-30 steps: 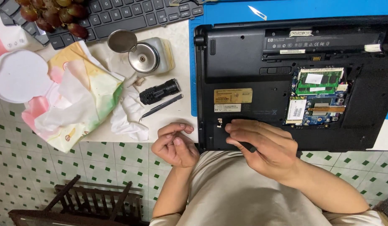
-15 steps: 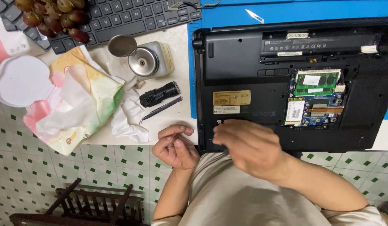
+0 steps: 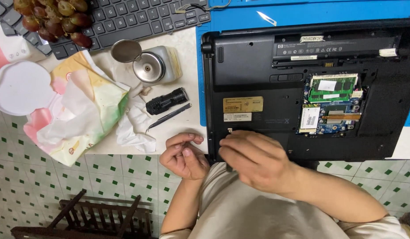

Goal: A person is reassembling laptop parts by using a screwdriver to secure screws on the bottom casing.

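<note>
Black laptop point(image 3: 302, 88) flipped belly-up on a blue mat point(image 3: 329, 13), taking up the right half of the surface, front edge hanging right at the near edge. One cover panel already off, so green memory stick point(image 3: 335, 87) and the small boards under it sit exposed.

Right hand point(image 3: 258, 161) resting on the laptop's near-left corner, fingers stretched flat and together over the casing next to a small notch or screw spot. Looks blurred, can't tell if anything is pinched underneath. Probably pressing there to work on that corner.

Left hand point(image 3: 185, 155) hovering just off the near edge of the surface, beside the laptop's corner, fingers loosely curled with thumb against fingertips. Could be cradling something tiny like a screw, but too small to make out.

Tools parked within easy reach to the left of the mat: black tweezers point(image 3: 169, 117), a stubby black flashlight point(image 3: 166, 100), a crumpled white tissue point(image 3: 134, 128), and a metal-topped bottle point(image 3: 154, 66) with its round lid open.

Farther left, a colourful wipes pack point(image 3: 81, 115). At the far-left corner, a black keyboard point(image 3: 125, 17) with a bunch of red grapes point(image 3: 50, 17) sitting on it.
</note>
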